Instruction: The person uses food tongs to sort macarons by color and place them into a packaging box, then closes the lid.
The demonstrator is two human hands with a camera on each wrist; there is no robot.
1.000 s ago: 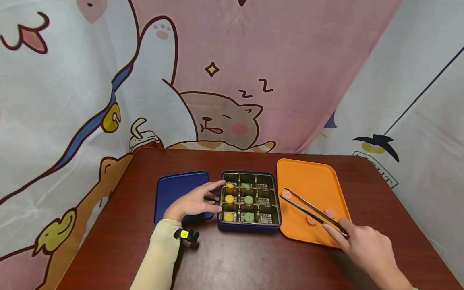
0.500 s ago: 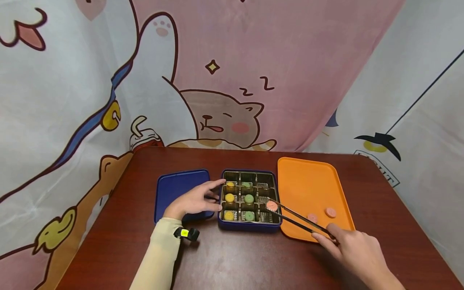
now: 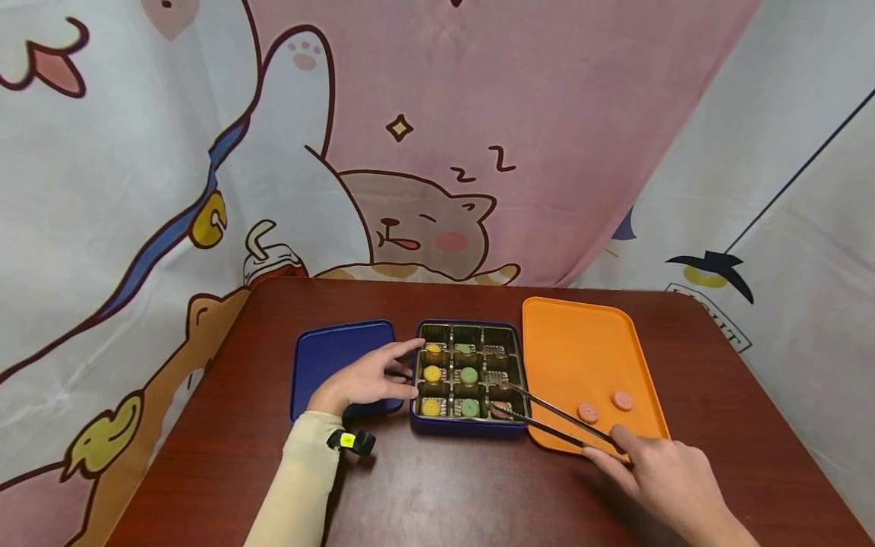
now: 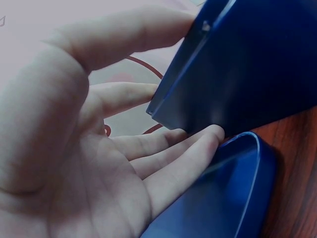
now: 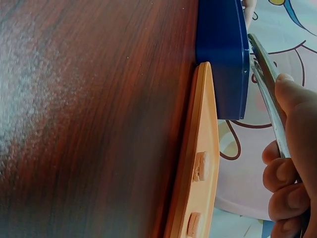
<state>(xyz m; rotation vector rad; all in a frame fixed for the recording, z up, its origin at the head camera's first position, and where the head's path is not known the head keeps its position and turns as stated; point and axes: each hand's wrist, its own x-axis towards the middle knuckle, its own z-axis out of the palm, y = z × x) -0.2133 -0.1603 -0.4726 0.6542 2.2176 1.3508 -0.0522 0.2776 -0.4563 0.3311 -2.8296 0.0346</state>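
My right hand [image 3: 666, 475] grips metal tongs [image 3: 557, 434], whose tips reach into the right side of a blue box [image 3: 472, 429] with a divided gold insert. A round pink cookie-like piece [image 3: 502, 411] lies in the front right compartment, partly hidden by the tongs; the tips stand apart around it. Yellow pieces [image 3: 431, 408] fill the left column and green ones [image 3: 469, 409] the middle column. With loosely spread fingers, my left hand [image 3: 369, 377] touches the box's left side; in the left wrist view its fingertips [image 4: 213, 133] rest against the blue wall.
An orange tray [image 3: 581, 334] adjoins the box on the right, with two pink pieces [image 3: 621, 400] on its front part. To the left, partly under my left hand, lies a blue lid [image 3: 335, 349]. A patterned curtain [image 3: 581, 114] hangs behind the brown table [image 3: 424, 486].
My right hand has moved left with the tongs, carrying a pink piece from the tray to the box's front right compartment. The tongs have now spread. My left hand stays still.
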